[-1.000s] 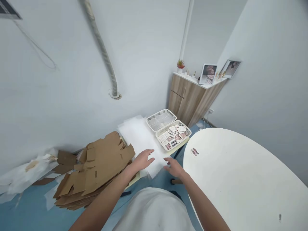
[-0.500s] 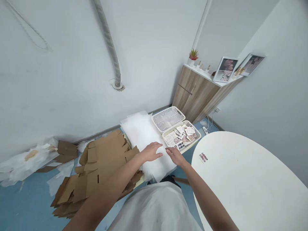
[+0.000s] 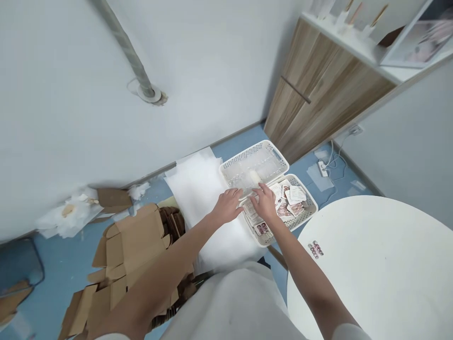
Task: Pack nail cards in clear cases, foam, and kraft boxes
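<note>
My left hand is open, fingers stretched out, over the right edge of the stack of white foam sheets and close to the far white basket. Beside it my right hand reaches over the rim between the two baskets, fingers apart. I see nothing held in either hand. Flat clear plastic pieces lie in the far basket. The near white basket holds several printed cards and a small set of press-on nails; my right hand and forearm hide part of it.
Flattened brown cardboard boxes are piled at the left. A round white table stands at the right with a nail set on it. Behind are a wooden cabinet and a power strip with cables on the floor.
Both hands have moved forward, from above the foam sheets to the baskets. My right hand now reaches over the near basket. The view has tilted down and come closer.
</note>
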Tool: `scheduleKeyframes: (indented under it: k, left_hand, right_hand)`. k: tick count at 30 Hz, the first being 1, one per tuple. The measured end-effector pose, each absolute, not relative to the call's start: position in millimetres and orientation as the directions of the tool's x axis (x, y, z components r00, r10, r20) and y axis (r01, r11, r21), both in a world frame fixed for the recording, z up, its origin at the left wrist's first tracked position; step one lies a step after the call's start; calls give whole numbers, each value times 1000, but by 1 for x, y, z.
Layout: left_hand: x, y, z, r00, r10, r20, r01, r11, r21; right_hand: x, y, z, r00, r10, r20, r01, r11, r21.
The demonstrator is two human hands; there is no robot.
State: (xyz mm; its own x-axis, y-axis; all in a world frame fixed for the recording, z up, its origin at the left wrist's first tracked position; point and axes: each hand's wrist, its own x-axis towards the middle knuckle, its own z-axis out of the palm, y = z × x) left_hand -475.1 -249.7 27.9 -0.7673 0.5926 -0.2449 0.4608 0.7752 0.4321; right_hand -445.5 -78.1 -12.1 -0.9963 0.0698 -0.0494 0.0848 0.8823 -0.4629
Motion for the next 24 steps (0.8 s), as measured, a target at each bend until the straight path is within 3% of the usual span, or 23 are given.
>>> scheduleKeyframes:
  k: [5,11,18,24]
  left_hand:
    - [-497,-233,11,-797,543,-266,447,825,345]
    - [-512,-221,-2,-768,567,-299,498,821,278]
    - [-514,-220,-7,-748,569,-342,488,821,298]
    - [-516,-219,-12,-744,565,-357,465,821,332]
  right_hand:
    - [-481,-83,-27,-995,8,-98,48,909,-414]
    - [-491,-95,-38,-986,47,-161,93,951,-295]
    - [-497,-96,-34,-955,85,-285,160,955,-251]
    - [-502,-90,-32,-953,72,-295,160,946,-284]
